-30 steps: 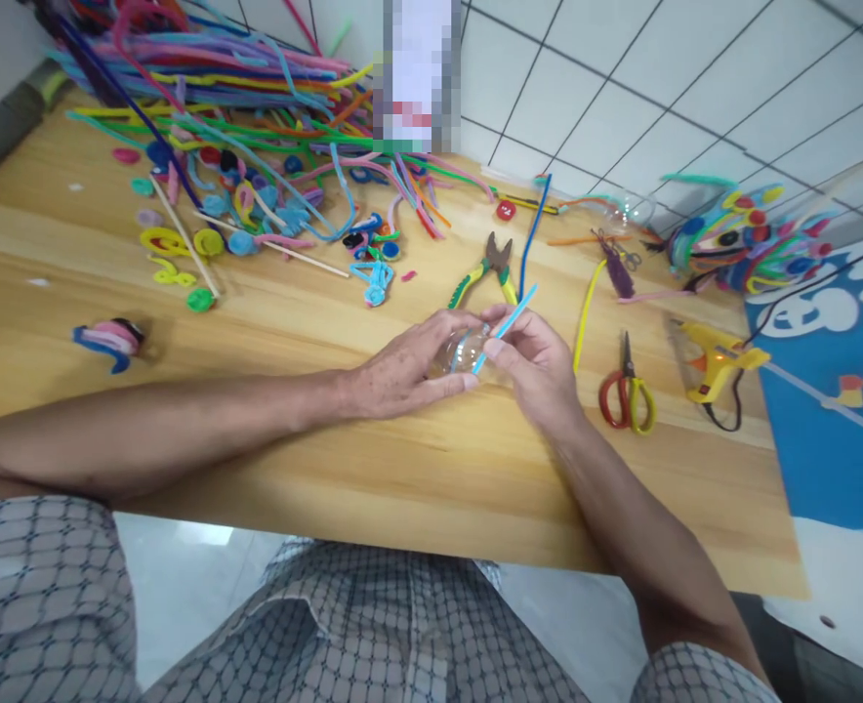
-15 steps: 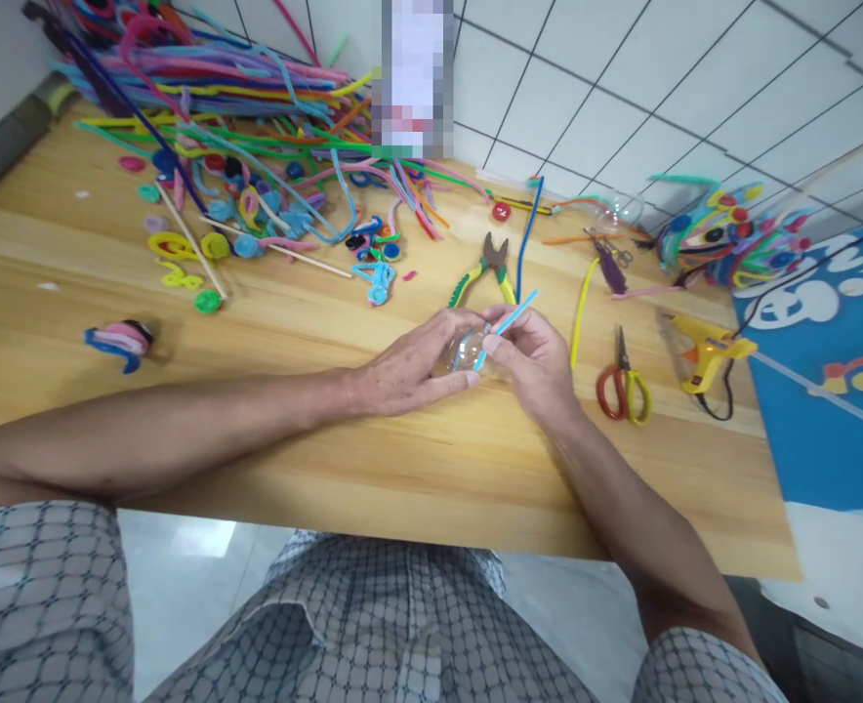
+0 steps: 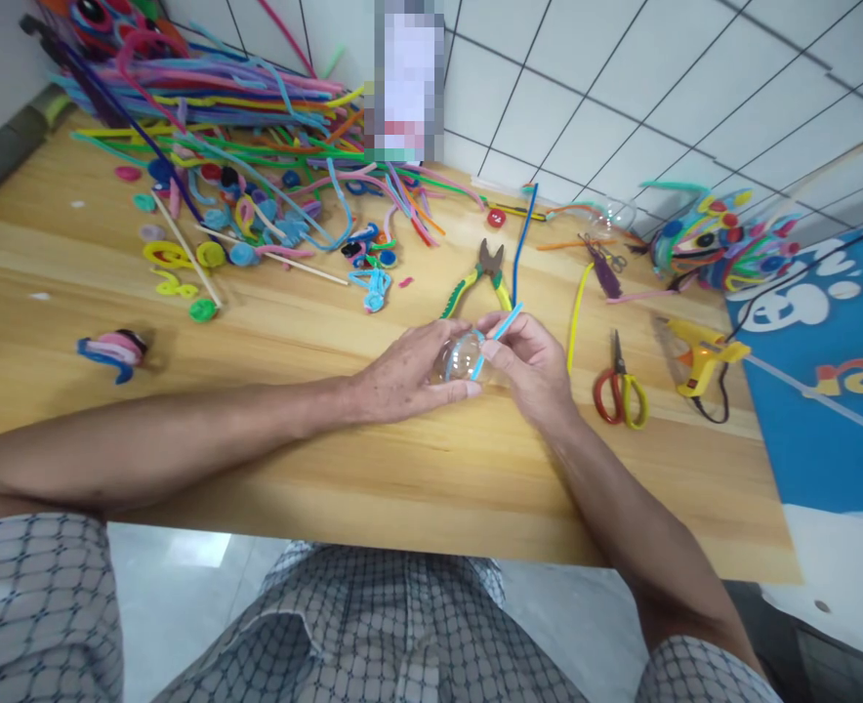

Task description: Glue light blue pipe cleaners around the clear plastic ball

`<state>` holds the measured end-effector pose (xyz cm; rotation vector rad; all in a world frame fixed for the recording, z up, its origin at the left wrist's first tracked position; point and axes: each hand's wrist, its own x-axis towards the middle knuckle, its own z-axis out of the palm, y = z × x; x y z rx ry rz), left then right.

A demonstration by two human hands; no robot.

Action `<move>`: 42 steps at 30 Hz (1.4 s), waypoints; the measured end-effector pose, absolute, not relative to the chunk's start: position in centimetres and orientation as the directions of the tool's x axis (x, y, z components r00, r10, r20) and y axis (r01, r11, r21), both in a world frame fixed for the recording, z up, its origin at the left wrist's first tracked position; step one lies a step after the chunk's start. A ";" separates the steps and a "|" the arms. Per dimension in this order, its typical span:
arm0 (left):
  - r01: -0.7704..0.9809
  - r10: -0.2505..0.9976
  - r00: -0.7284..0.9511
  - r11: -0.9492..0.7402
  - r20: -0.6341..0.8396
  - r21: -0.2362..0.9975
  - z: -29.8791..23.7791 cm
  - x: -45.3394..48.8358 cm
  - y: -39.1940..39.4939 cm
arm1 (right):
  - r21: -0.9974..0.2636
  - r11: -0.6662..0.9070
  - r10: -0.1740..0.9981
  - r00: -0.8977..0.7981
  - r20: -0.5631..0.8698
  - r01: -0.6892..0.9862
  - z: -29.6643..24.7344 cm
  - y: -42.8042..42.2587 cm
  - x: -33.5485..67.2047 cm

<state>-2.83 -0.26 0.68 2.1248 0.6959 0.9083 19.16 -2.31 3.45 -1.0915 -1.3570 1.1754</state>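
My left hand (image 3: 409,376) cups a small clear plastic ball (image 3: 462,357) just above the wooden table (image 3: 270,459), fingers closed round it. My right hand (image 3: 530,363) pinches a light blue pipe cleaner (image 3: 496,334) that bends round the ball's right side, its free end pointing up and right. Both hands meet near the table's middle, forearms resting on the wood.
Green-handled pliers (image 3: 479,275) lie just beyond the hands. Red-and-yellow scissors (image 3: 620,386) and a yellow glue gun (image 3: 702,358) sit to the right. A big heap of coloured pipe cleaners (image 3: 241,127) covers the far left. A pipe-cleaner figure (image 3: 717,244) stands far right, a pink-blue piece (image 3: 113,350) at left.
The blue pipe cleaner has been bent further round the clear ball, and its free end looks shorter. The hands stay in the same spot; the view shifted slightly.
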 end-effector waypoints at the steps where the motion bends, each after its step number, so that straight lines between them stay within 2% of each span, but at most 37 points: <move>1: 0.178 0.686 0.613 -0.603 0.391 0.778 0.7 -2.8 -0.3 | -0.993 0.117 0.989 -0.096 0.115 0.016 3.4 -2.3 19.2; 10: 0.138 0.674 0.648 -0.562 0.355 0.816 0.7 -3.0 -0.2 | -0.990 0.094 0.993 -0.057 0.101 -0.109 2.7 -2.0 19.1; 18: 0.050 0.639 0.668 -0.550 0.381 0.834 0.4 -3.0 0.0 | -0.991 0.034 0.999 -0.004 0.035 -0.128 2.3 -2.1 18.7; 26: 0.005 0.626 0.673 -0.537 0.394 0.844 0.3 -3.0 -0.1 | -0.996 0.065 0.998 0.005 0.065 -0.063 2.2 -2.3 18.6; 32: 0.113 0.686 0.664 -0.483 0.296 0.868 1.4 -3.0 -0.6 | -0.995 0.090 0.996 0.001 0.090 -0.037 2.2 -2.3 18.5; 36: 0.102 0.709 0.666 -0.395 0.233 0.913 1.4 -3.0 -0.7 | -0.994 0.099 0.995 -0.016 0.100 -0.046 2.2 -2.4 18.4; 39: 0.053 0.709 0.656 -0.385 0.258 0.921 1.1 -2.9 -0.7 | -0.994 0.101 0.995 -0.010 0.102 -0.049 2.2 -2.5 18.5; 42: 0.020 0.700 0.630 -0.448 0.337 0.894 0.9 -2.9 -0.7 | -0.994 0.097 0.995 0.002 0.097 -0.040 2.1 -2.5 18.5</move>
